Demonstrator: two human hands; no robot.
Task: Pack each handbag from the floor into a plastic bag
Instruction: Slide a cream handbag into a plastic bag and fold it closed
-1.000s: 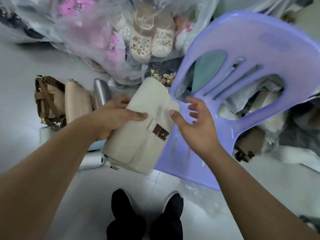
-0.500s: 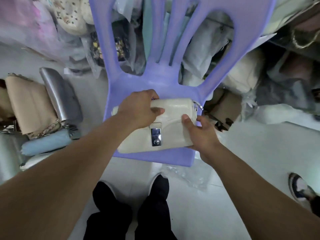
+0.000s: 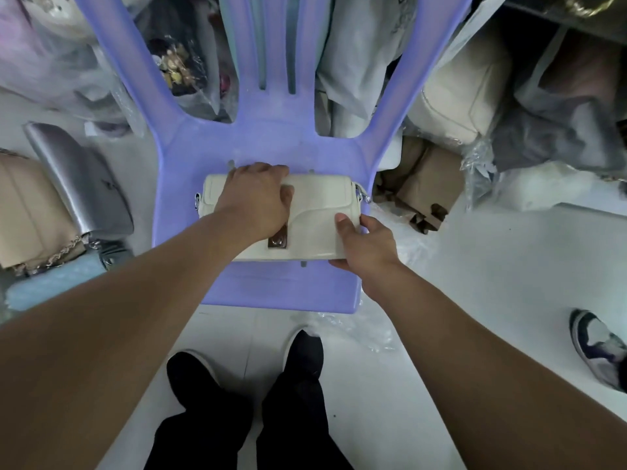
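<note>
White tiled floor point(image 3: 492, 293), glossy.
One lilac chair point(image 3: 271, 140): moulded plastic, smooth seat, slotted back.
Behind it are heaps of bagged stock point(image 3: 559, 106) in clear crinkled film, soft rounded shapes in cream and grey.
Three floor handbags left of the chair, side by side and touching:
- one beige handbag point(image 3: 27, 212), matte, boxy, chain strap at its near end
- one silver handbag point(image 3: 81, 184), metallic sheen, long rounded slab
- one pale blue handbag point(image 3: 51, 286), lying flat, nearest the camera

Right of the chair is one brown wrapped item point(image 3: 424, 188) in clear film. Probably another bag, but it's too crumpled to call.
One loose plastic bag point(image 3: 356, 330), clear and wrinkled, lies on the floor at the seat's front right corner.
Two black shoes point(image 3: 305, 347) below the seat edge. One white-and-dark sneaker point(image 3: 597, 351) at the right border.

Task item: one cream handbag point(image 3: 322, 205), rectangular, smooth leather-look flap with a curved edge. It lies flat mid-seat, with silver ring hardware at both ends.
Left hand point(image 3: 258, 198) is palm-down on the flap, fingers bent over the far top edge.
Right hand point(image 3: 366, 242) pinches the near right corner, thumb on top, fingers underneath.
One metal clasp point(image 3: 278, 237), small, rectangular and shiny, sits at the flap's lower centre beside the left wrist.
</note>
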